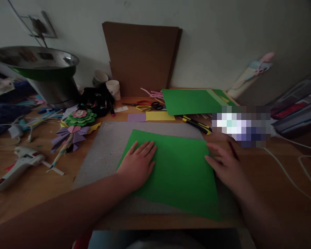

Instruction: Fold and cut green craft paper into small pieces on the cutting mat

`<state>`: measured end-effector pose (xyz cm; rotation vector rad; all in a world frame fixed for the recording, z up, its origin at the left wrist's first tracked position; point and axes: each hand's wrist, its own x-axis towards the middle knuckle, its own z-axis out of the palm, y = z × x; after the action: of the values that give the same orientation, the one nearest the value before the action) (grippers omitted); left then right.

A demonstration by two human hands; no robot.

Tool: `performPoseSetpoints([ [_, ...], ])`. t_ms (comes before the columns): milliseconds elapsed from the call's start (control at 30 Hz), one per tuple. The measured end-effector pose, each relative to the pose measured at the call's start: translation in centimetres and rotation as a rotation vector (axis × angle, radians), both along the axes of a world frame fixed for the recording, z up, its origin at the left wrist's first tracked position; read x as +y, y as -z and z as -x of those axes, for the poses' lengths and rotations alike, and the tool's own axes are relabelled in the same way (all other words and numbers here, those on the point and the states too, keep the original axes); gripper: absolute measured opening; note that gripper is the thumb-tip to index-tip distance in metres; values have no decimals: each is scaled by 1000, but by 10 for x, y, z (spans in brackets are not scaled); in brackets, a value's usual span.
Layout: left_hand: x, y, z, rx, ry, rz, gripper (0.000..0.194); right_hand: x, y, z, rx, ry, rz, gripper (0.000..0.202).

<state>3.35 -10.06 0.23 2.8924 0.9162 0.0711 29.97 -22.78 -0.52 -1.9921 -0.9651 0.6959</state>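
Observation:
A green sheet of paper (176, 166) lies on a grey cutting mat (95, 155) in front of me. My left hand (138, 164) rests flat on the left part of the sheet, fingers spread. At the sheet's right edge is my right hand (225, 164), slightly blurred, with its thumb and forefinger apart near the upper right corner. A thin dark red object (233, 150) shows just beyond its knuckles; whether the hand touches it, I cannot tell. A yellow and black utility knife (197, 125) lies beyond the sheet.
Scissors (151, 105), purple paper (137, 117), yellow paper (160, 116) and more green sheets (189, 102) lie behind the mat. Leftward are a paper flower (79, 118), a glue gun (18, 164) and a metal bowl (36, 58). Brown boards (142, 58) lean on the wall. A cable (287, 176) runs right.

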Motion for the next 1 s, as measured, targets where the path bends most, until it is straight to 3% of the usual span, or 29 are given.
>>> performPoseSetpoints([
  [200, -11, 7, 3, 38, -67, -16, 51, -2, 3, 7, 57, -35, -21, 47],
  [400, -11, 7, 2, 42, -71, -3, 51, -8, 4, 10, 52, -27, 12, 40],
  [533, -10, 5, 3, 22, -70, 8, 52, -12, 5, 11, 98, 10, -49, 40],
  [733, -22, -2, 17, 25, -45, 33, 47, -29, 4, 19, 95, 48, -35, 43],
  [1000, -33, 7, 23, 71, -55, -35, 51, -43, 11, 35, 128, 75, 1, 48],
])
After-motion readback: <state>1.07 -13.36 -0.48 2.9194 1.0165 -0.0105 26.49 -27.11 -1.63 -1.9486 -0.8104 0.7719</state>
